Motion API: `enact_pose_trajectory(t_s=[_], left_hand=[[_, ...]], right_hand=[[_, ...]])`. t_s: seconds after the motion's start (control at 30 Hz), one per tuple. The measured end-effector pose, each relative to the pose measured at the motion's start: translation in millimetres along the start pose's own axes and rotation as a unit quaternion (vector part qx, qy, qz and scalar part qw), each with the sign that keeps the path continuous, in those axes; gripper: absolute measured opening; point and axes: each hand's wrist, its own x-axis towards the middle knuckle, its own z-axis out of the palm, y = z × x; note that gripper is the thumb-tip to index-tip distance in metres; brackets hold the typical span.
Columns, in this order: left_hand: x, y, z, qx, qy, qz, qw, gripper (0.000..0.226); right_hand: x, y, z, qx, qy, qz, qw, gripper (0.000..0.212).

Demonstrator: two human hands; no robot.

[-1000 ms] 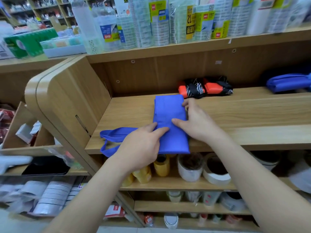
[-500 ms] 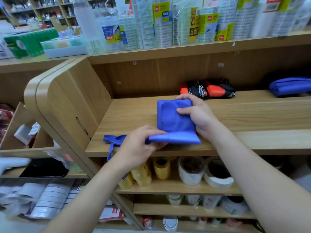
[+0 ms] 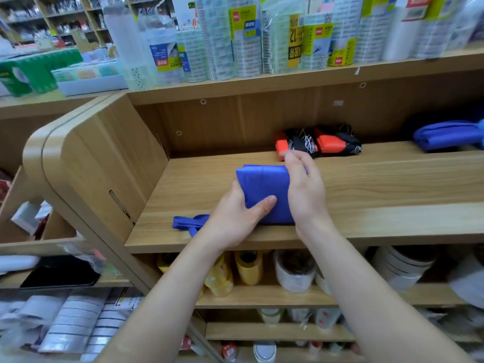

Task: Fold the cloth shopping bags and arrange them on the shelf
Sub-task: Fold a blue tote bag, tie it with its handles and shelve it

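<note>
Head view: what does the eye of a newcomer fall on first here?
First, the bright blue folded bag in the middle of the wooden shelf, gripped by the left hand, with the right hand along its right edge. Its handles trail to the left. Behind it, near the back panel, lies an orange-and-black bundle.
</note>
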Motion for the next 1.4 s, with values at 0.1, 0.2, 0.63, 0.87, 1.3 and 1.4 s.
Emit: enact_pose_trajectory(t_s=[0.1,0.2,0.63,0.87,1.3,1.4], left_hand=[[0,2,0,-0.031,-0.020,0.003,0.999,0.045],[-1,3,3,-0.066,0.032,-0.005,0.997,0.032],[-10,4,13,-0.041,0.046,0.028,0.998,0.030],[-10,-4,-59,-0.066,-0.139,-0.035,0.987,0.031],[-33,-16,-76,0.039,0.137,0.141,0.980,0.027],[-49,5,-53,0.202,0.102,0.347,0.910,0.026]], right_hand=[[-4,7,-2,-0.016,0.038,-0.062,0.997,0.034],[-8,9,-4,-0.054,0.035,-0.125,0.990,0.031],[14,-42,-41,-0.567,-0.250,-0.348,0.703,0.056],[26,-39,-73,-0.537,-0.269,-0.426,0.676,0.064],[47,-47,-95,-0.498,-0.297,-0.265,0.770,0.040],[49,-49,-95,-0.469,-0.322,-0.230,0.790,0.034]])
